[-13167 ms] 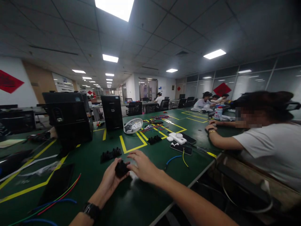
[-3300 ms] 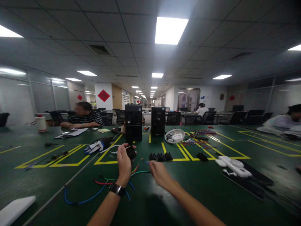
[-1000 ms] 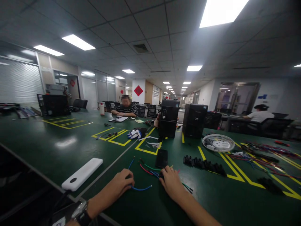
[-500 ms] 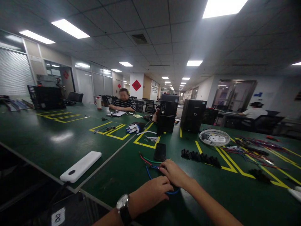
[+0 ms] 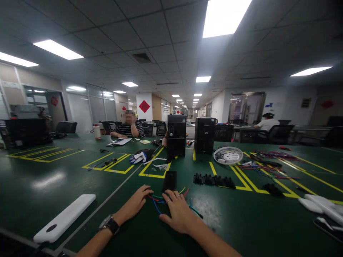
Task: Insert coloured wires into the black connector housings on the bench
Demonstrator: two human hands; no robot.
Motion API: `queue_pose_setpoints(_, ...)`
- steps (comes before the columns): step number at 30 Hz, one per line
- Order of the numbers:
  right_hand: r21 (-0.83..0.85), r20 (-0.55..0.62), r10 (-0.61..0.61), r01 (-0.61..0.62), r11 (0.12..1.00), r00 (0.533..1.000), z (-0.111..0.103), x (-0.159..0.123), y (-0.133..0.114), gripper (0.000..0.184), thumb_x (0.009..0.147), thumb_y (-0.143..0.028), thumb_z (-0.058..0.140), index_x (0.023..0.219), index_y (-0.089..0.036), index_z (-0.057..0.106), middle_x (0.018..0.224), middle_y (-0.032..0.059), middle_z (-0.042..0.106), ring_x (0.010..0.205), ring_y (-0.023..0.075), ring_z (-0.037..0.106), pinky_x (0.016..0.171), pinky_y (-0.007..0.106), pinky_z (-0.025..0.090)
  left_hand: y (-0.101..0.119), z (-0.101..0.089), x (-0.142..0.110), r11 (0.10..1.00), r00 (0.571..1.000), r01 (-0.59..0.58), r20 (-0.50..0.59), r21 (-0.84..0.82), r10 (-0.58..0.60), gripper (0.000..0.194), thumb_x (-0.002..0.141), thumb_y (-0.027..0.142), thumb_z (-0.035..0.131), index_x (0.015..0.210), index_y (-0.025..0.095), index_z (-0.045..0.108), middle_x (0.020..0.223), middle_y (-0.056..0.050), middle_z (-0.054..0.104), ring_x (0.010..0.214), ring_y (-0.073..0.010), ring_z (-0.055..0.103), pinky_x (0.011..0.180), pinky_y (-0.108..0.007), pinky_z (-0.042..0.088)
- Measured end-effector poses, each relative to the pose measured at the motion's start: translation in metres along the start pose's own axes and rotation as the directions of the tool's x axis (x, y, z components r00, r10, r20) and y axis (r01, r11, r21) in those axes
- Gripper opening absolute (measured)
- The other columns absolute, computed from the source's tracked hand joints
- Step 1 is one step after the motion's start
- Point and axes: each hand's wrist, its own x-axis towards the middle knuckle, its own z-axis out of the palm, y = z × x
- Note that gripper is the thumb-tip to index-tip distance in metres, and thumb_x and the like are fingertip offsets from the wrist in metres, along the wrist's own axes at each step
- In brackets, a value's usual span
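A small bunch of coloured wires (image 5: 155, 206), blue, green, red and yellow, lies on the green table in front of me. My right hand (image 5: 178, 212) rests over the middle of the bunch, palm down with fingers spread, hiding part of it. At the bunch's left end is my left hand (image 5: 135, 201), fingers stretched out and the tips touching or close beside the wire ends. It grips nothing that I can see. Just beyond my right fingers lies a black phone-like slab (image 5: 169, 181). A row of black plastic parts (image 5: 214, 180) sits to its right.
Two black computer cases (image 5: 177, 135) stand upright ahead. A white round basket (image 5: 228, 156) and a tangle of wires (image 5: 278, 159) are right of them. A white power bank (image 5: 65, 217) lies left, gloves (image 5: 140, 157) farther back. A person (image 5: 128, 126) sits across the table.
My left hand has moved from beside my right hand to the wires' left end. My right hand has spread out over the bunch. Earlier, my left hand held a black part, since put down.
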Motion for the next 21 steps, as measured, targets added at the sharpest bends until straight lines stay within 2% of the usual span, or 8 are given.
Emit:
queue_pose_setpoints(4,-0.113,-0.016,-0.028,0.026,0.993,0.999,-0.006,-0.008,0.005,0.043,0.086,-0.049,0.053,0.119,-0.022,0.056,0.116,0.0095,0.055,0.112,0.0301,0.045,0.095,0.047,0.035,0.014,0.017,-0.016,0.994,0.994,-0.107,-0.011,-0.033,0.107,0.048,0.085,0.011,0.034,0.123,0.03,0.056,0.139,-0.002,0.047,0.133,-0.0214,0.038,0.112,-0.048,0.029)
queue_pose_setpoints(7,-0.225,0.007,-0.068,0.068,0.972,0.998,-0.017,-0.03,0.015,0.024,0.089,-0.036,0.054,0.107,-0.021,0.059,0.105,0.0074,0.058,0.103,0.0261,0.05,0.09,0.042,0.039,0.04,0.037,-0.019,0.977,0.976,-0.21,0.039,-0.041,0.212,0.051,0.081,0.009,0.039,0.122,0.033,0.057,0.135,-0.002,0.052,0.13,-0.0219,0.042,0.111,-0.045,0.032)
queue_pose_setpoints(11,-0.323,0.048,-0.076,0.088,0.942,0.996,-0.043,-0.088,0.042,0.019,0.09,-0.03,0.054,0.105,-0.02,0.057,0.1,0.0059,0.059,0.095,0.0222,0.054,0.081,0.033,0.042,0.107,0.07,-0.009,0.959,0.96,-0.256,0.082,-0.124,0.267,0.054,0.078,0.006,0.041,0.124,0.03,0.054,0.135,-0.004,0.052,0.13,-0.0234,0.042,0.111,-0.047,0.032)
queue_pose_setpoints(14,-0.39,0.056,-0.006,0.028,0.92,0.998,-0.072,-0.145,0.07,0.016,0.091,-0.028,0.053,0.104,-0.02,0.059,0.098,0.0056,0.06,0.092,0.0215,0.055,0.078,0.032,0.042,0.169,0.088,0.006,0.92,0.938,-0.295,0.107,-0.257,0.331,0.051,0.08,0.006,0.04,0.123,0.03,0.053,0.136,-0.002,0.05,0.129,-0.0191,0.043,0.112,-0.044,0.029)
queue_pose_setpoints(16,-0.43,0.035,0.057,-0.037,0.902,0.998,-0.092,-0.184,0.09,0.016,0.092,-0.025,0.05,0.104,-0.021,0.06,0.097,0.0054,0.061,0.091,0.021,0.056,0.078,0.032,0.041,0.206,0.095,0.019,0.875,0.908,-0.346,0.115,-0.339,0.403,0.049,0.081,0.006,0.04,0.122,0.029,0.052,0.134,-0.002,0.051,0.126,-0.0167,0.045,0.111,-0.04,0.031)
queue_pose_setpoints(19,-0.493,-0.009,0.146,-0.131,0.86,0.989,-0.123,-0.236,0.121,0.021,0.093,-0.022,0.046,0.109,-0.023,0.059,0.096,0.0054,0.061,0.09,0.0204,0.056,0.078,0.033,0.04,0.246,0.103,0.048,0.82,0.866,-0.415,0.104,-0.395,0.488,0.042,0.084,0.01,0.041,0.121,0.027,0.052,0.126,-0.004,0.057,0.117,-0.016,0.051,0.106,-0.035,0.037)
queue_pose_setpoints(21,-0.537,-0.031,0.202,-0.187,0.823,0.979,-0.14,-0.264,0.139,0.026,0.094,-0.02,0.043,0.116,-0.023,0.057,0.096,0.006,0.062,0.088,0.0205,0.057,0.077,0.033,0.04,0.262,0.107,0.073,0.818,0.867,-0.429,0.08,-0.382,0.492,0.038,0.085,0.013,0.043,0.12,0.023,0.053,0.122,-0.006,0.059,0.113,-0.0173,0.053,0.103,-0.035,0.039)
